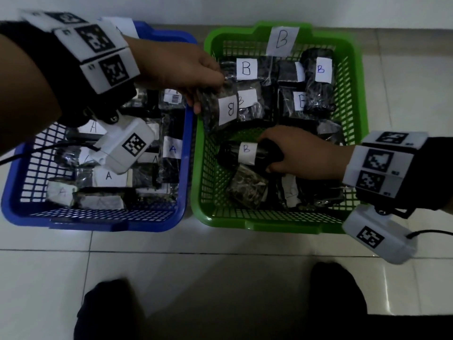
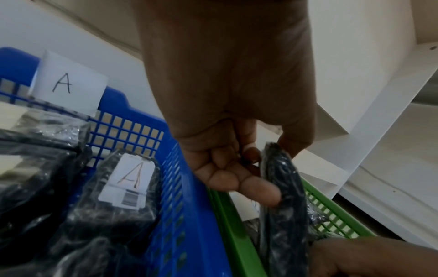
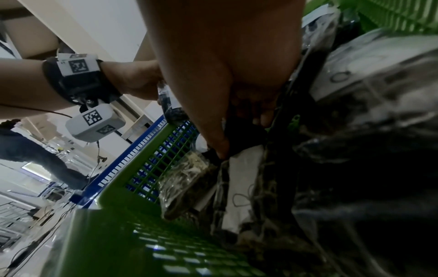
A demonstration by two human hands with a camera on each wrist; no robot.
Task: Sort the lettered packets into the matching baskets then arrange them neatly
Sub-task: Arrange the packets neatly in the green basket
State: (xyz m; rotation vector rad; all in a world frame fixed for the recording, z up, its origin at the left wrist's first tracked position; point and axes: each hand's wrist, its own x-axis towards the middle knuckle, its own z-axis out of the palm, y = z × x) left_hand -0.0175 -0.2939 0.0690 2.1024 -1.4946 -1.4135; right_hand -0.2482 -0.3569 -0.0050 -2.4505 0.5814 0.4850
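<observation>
Two baskets stand side by side on the floor: a blue basket (image 1: 188, 153) tagged A on the left and a green basket (image 1: 203, 168) tagged B on the right. Both hold dark plastic packets with white letter labels. My left hand (image 1: 196, 94) pinches the top edge of a B packet (image 1: 225, 110) over the green basket's left side; in the left wrist view the fingers (image 2: 255, 189) clamp that packet (image 2: 282, 206) on edge. My right hand (image 1: 277, 155) grips another B packet (image 1: 245, 153) lying in the middle of the green basket.
Several B packets (image 1: 246, 68) line the back of the green basket; more lie at its front. Several A packets (image 1: 109, 176) fill the blue basket. White wall runs behind the baskets. My feet (image 1: 110, 305) stand on the tiled floor in front.
</observation>
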